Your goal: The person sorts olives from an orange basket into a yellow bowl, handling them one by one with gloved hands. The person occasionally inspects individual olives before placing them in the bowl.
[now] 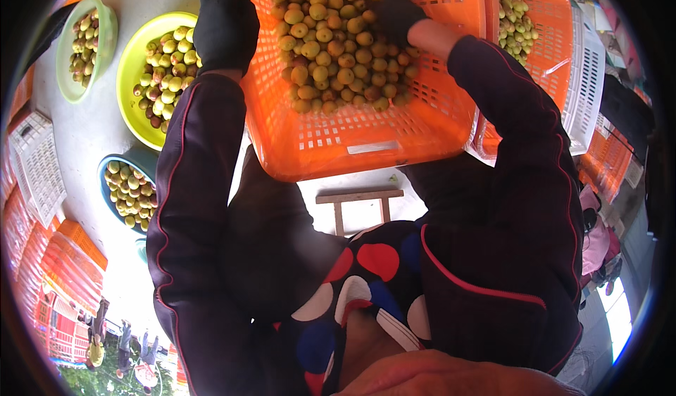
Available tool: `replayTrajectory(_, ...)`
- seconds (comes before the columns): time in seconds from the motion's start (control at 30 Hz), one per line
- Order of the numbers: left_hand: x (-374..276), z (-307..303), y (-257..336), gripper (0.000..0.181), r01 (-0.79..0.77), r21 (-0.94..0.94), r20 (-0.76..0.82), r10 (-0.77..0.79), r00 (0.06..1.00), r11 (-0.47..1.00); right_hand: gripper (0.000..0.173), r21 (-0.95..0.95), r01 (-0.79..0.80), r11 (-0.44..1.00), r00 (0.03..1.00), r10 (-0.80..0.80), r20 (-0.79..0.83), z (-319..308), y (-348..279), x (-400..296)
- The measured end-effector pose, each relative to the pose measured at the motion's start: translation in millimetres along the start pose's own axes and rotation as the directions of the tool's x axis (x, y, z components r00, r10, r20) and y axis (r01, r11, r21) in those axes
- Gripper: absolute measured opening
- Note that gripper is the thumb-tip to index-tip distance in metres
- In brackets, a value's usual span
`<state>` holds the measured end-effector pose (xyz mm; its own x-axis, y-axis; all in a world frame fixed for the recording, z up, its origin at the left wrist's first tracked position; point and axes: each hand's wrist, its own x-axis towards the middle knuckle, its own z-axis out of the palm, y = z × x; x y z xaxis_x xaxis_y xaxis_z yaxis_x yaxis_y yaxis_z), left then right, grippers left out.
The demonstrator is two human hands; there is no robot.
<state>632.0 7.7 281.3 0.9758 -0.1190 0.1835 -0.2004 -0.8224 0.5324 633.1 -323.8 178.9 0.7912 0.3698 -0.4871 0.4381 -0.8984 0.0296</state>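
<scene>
An orange plastic crate stands before me, lined with clear film and holding many small round yellow-green and reddish fruits. My left hand, in a black glove, is at the crate's upper left edge, its thumb and a finger apart; whether it grips the rim cannot be told. My right hand, also in a dark glove, reaches into the crate at the right side of the fruit pile. It is blurred and its fingertips are hidden, so whether it holds a fruit is unclear.
Left of the crate stand a yellow basin, a pale green basin and a blue bucket, all with fruit. At right, another orange crate with fruit adjoins a white crate. A wooden stool is below. People stand far off, lower left.
</scene>
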Motion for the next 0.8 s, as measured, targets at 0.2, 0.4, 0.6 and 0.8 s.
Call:
replayTrajectory(0.2, 0, 4, -3, 0.028, 0.046, -0.018, 0.022, -0.046, 0.999, 0.999, 0.072, 0.328, -0.038, 0.944, 0.978, -0.032, 0.205, -7, -21, -66)
replayTrajectory(0.4, 1, 2, -5, 0.029, 0.018, -0.009, 0.02, -0.018, 1.0, 1.0, 0.055, 0.385, 0.07, 0.92, 0.997, -0.077, 0.004, -25, 4, -35)
replayTrajectory(0.6, 5, 3, -2, 0.029, -0.008, -0.02, 0.027, 0.009, 1.0, 1.0, 0.051, 0.464, -0.014, 0.886, 0.989, 0.08, -0.124, 10, 2, 65)
replayTrajectory(0.8, 2, 3, -4, 0.027, 0.058, -0.003, 0.012, -0.058, 0.998, 0.998, 0.049, 0.243, 0.169, 0.955, 0.965, -0.111, -0.236, 18, -112, 37)
